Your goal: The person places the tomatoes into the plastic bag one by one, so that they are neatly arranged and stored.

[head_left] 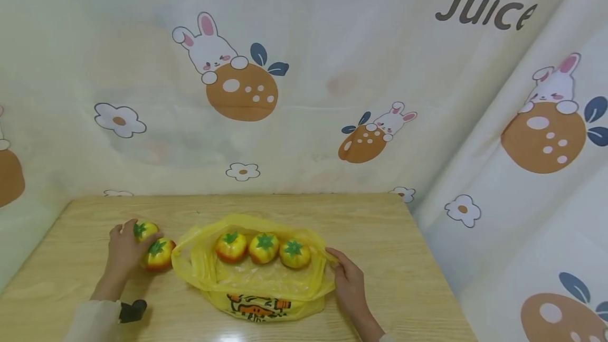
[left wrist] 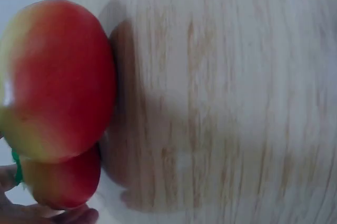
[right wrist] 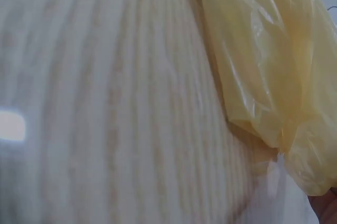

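Observation:
A yellow plastic bag (head_left: 266, 284) lies with its mouth spread wide at the middle of the table. Inside it sit three yellow-and-red fruits with green leafy tops, in a row; the middle fruit (head_left: 264, 248) is one. My right hand (head_left: 350, 284) pinches the bag's rim at the right side. To the left of the bag, my left hand (head_left: 124, 249) grips the farther of two more such fruits (head_left: 148, 230), its fingers curled about it. The nearer fruit (head_left: 160, 254) rests beside it, close to the thumb, and looms large in the left wrist view.
The wooden table (head_left: 394, 257) ends at a curtain (head_left: 309, 146) printed with rabbits and oranges, behind and to the right. A black object (head_left: 133, 311) shows at the left sleeve.

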Demonstrator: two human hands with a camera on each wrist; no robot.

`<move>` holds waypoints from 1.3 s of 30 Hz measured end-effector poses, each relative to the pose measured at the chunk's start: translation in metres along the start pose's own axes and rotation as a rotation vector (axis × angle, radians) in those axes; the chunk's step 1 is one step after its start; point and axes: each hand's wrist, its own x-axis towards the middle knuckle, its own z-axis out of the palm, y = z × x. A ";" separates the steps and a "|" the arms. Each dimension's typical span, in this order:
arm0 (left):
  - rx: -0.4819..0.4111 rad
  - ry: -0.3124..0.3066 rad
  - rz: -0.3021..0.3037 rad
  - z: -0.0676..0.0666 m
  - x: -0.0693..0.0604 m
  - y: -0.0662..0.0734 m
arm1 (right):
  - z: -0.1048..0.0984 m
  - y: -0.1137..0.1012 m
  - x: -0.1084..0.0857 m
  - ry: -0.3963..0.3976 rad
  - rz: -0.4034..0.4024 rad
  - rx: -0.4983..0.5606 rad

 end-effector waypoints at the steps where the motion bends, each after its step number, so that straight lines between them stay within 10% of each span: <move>1: -0.005 -0.009 0.006 0.000 0.000 -0.002 | 0.001 -0.001 0.001 0.000 -0.002 0.002; 11: -0.019 -0.022 0.005 -0.002 0.002 0.000 | 0.010 -0.007 0.009 -0.008 -0.028 0.030; 19: -0.068 0.119 -0.095 -0.007 -0.006 0.004 | 0.021 -0.012 0.019 0.003 -0.051 0.024; 39: -0.011 0.240 0.115 -0.025 -0.023 0.020 | 0.039 -0.025 0.031 -0.042 -0.060 0.048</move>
